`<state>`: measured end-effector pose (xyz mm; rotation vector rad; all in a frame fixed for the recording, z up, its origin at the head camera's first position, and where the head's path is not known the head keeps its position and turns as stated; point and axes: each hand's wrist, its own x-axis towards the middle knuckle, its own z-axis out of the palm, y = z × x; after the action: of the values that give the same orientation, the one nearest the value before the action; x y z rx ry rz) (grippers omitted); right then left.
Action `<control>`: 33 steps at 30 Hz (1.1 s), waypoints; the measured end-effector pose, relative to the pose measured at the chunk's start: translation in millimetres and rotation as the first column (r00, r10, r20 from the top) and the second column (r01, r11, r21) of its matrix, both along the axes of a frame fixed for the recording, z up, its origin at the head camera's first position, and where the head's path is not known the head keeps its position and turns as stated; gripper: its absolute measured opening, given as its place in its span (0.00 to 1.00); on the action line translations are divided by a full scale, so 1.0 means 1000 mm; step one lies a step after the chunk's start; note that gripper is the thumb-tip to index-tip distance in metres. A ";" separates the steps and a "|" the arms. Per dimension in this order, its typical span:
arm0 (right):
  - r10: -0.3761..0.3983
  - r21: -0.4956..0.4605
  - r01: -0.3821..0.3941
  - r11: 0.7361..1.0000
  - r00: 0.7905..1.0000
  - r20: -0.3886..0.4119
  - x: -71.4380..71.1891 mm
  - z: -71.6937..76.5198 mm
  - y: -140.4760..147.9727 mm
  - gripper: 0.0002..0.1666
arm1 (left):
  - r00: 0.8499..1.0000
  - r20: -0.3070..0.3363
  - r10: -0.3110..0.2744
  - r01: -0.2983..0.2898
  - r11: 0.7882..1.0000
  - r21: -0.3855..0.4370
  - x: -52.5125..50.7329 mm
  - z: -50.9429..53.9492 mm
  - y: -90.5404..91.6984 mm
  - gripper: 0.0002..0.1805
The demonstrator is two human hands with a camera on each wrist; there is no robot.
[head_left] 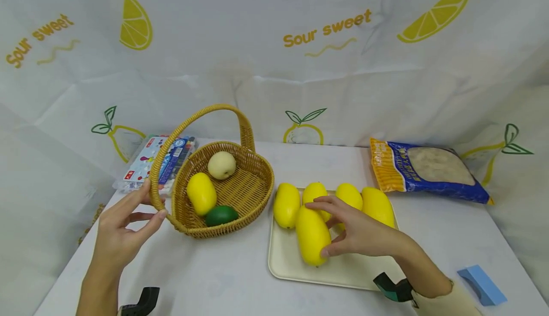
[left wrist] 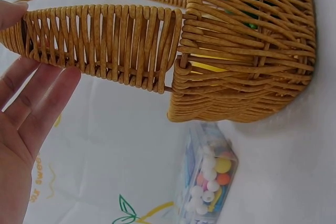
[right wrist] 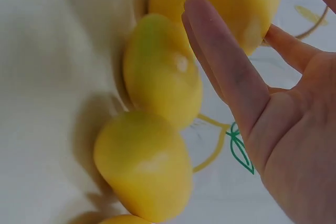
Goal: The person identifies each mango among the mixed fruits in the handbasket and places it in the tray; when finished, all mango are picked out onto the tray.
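My left hand (head_left: pixel 117 228) grips the side of the wicker basket's (head_left: pixel 257 208) arched handle (left wrist: pixel 100 45), thumb on one face and fingers on the other. Inside the basket lie a yellow mango (head_left: pixel 201 194), a pale round pear (head_left: pixel 221 165) and a dark green oval fruit (head_left: pixel 220 216). To the right, my right hand (head_left: pixel 362 232) holds another mango (head_left: pixel 311 237) by its two ends, over the cream tray (head_left: pixel 343 272). Behind that hand several more mangoes (head_left: pixel 286 206) line the tray's far side; the right wrist view shows some of these mangoes (right wrist: pixel 144 166) close up.
A blue and orange plastic bag (head_left: pixel 429 170) lies at the back right. Near the front right is a light blue block (head_left: pixel 482 285). Behind the basket's left side sits a clear box of coloured beads (left wrist: pixel 210 177). A lemon-print cloth (head_left: pixel 240 49) hangs behind the table.
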<state>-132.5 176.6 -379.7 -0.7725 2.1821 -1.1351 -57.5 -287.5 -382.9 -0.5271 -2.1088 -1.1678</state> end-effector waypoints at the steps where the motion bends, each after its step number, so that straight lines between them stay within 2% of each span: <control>1: 0.001 0.002 -0.001 1.000 1.000 0.010 0.001 -0.002 -0.001 0.52 | 1.000 0.000 -0.002 0.002 1.000 0.001 0.000 0.000 0.000 0.37; 6: -0.007 0.046 0.005 0.999 0.999 0.050 0.006 -0.009 -0.007 0.52 | 1.000 -0.001 -0.006 0.006 1.000 0.004 0.000 0.001 0.000 0.37; 9: 0.012 0.061 -0.012 0.998 1.000 0.007 0.007 -0.013 -0.011 0.49 | 1.000 -0.001 -0.007 0.007 1.000 0.005 0.000 0.001 0.000 0.37; 14: 0.054 0.068 -0.049 0.996 0.996 -0.068 0.009 -0.020 -0.019 0.38 | 1.000 -0.003 -0.008 0.008 1.000 0.010 0.001 0.001 0.000 0.37; 19: 0.064 0.094 -0.057 0.994 0.995 -0.075 0.008 -0.023 -0.021 0.33 | 1.000 0.004 0.001 -0.001 1.000 0.005 0.001 0.002 0.001 0.38; 25: 0.089 0.073 -0.082 0.994 0.991 -0.096 0.007 -0.027 -0.021 0.30 | 1.000 0.011 0.013 -0.013 1.000 0.004 0.002 0.002 0.001 0.39; 33: 0.057 0.067 -0.052 0.996 0.996 -0.069 0.007 -0.030 -0.021 0.27 | 0.999 0.022 0.029 -0.029 1.000 0.002 0.002 0.003 0.003 0.40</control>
<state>-125.3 155.6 -409.9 -0.8504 2.2301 -1.0188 -55.3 -284.2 -380.1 -0.4827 -2.1264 -1.1651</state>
